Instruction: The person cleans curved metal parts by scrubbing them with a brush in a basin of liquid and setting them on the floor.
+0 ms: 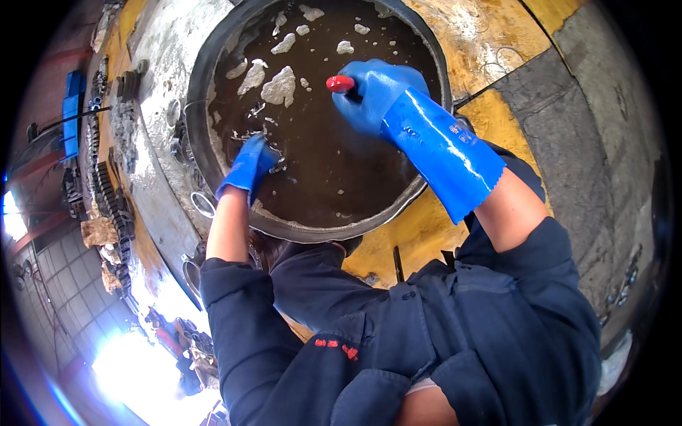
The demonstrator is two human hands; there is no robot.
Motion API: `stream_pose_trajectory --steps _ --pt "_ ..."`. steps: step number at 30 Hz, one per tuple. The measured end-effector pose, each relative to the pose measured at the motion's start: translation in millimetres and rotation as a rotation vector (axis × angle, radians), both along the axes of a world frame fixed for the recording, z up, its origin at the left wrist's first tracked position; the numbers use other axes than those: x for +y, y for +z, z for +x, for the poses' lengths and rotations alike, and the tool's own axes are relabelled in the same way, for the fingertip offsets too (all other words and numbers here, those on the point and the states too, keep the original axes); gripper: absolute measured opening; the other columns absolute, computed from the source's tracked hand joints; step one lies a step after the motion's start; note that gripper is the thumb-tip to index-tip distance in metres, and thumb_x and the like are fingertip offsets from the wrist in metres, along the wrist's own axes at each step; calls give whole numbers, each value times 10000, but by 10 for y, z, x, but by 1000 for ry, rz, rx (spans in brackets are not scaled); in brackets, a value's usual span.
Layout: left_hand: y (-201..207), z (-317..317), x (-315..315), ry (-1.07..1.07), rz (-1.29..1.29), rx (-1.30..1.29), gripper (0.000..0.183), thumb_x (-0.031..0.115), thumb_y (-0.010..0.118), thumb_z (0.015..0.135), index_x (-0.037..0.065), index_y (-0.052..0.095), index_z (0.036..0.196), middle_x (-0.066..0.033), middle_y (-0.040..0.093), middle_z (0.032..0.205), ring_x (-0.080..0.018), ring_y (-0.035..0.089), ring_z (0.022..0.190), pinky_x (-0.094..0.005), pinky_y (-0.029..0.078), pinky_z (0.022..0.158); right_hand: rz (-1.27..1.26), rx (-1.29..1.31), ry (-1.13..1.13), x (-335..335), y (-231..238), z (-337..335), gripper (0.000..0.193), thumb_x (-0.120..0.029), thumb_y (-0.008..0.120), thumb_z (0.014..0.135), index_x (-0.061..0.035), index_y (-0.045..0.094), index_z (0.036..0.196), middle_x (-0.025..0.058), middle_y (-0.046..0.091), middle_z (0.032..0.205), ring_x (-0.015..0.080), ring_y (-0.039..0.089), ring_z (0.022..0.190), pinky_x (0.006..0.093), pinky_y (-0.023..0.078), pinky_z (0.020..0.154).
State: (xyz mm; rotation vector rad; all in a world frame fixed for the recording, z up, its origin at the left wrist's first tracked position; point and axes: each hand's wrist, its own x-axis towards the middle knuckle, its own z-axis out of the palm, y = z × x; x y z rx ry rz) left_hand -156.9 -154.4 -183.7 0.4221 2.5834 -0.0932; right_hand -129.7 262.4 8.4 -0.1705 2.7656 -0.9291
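A big round dark tub (201, 135) of murky brown liquid, with patches of pale foam on it, is in front of me. My right hand (380, 92), in a long blue rubber glove, is closed over the tub around a tool with a red handle (340, 84). Only the handle's end sticks out of the fist; the rest of the tool is hidden. At the tub's left side, my left hand (250, 165), also in a blue glove, dips into the liquid. Its fingers are under the surface among ripples, so I cannot see whether they hold anything.
Several metal rings, one a bright ring (203, 204), lie just left of the tub. Further left are dark chain-like parts (114, 192) and a blue object (72, 113). Yellow floor plates (490, 42) and grey mats (568, 121) lie on the right.
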Motion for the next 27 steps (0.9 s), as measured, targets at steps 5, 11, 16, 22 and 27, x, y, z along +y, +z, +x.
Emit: stream_pose_trajectory --steps 5,11,16,22,27 --pt "539 419 433 114 159 7 287 203 626 966 7 711 1158 -244 733 1119 -409 687 1018 -445 542 954 -12 -35 11 -29 34 -2 294 -427 623 981 -172 760 1033 114 779 955 380 743 914 464 597 826" --pt "522 370 607 290 134 73 224 141 631 938 -21 746 1041 -304 730 992 -479 716 971 -511 572 843 12 -75 41 -22 20 -25 313 -443 616 989 -177 766 1059 100 788 951 363 757 922 454 601 840" --pt "491 189 544 189 106 54 164 151 675 913 8 744 956 -284 734 910 -481 729 877 -515 582 797 -7 -119 10 -9 78 -12 309 -443 622 986 -183 767 1070 99 792 981 355 759 938 447 604 849" --pt "752 -177 411 632 523 -216 426 98 719 881 38 718 1302 -179 784 1151 -293 752 1054 -404 586 893 11 69 -37 42 -134 20 251 -401 634 980 -190 760 1027 86 777 903 352 754 878 443 606 791" --pt "481 -187 -309 421 68 162 288 186 703 913 40 773 1151 -167 797 1063 -321 759 950 -433 583 872 -3 36 22 -96 -83 15 218 -384 645 971 -197 753 945 83 764 852 351 743 826 453 599 753"
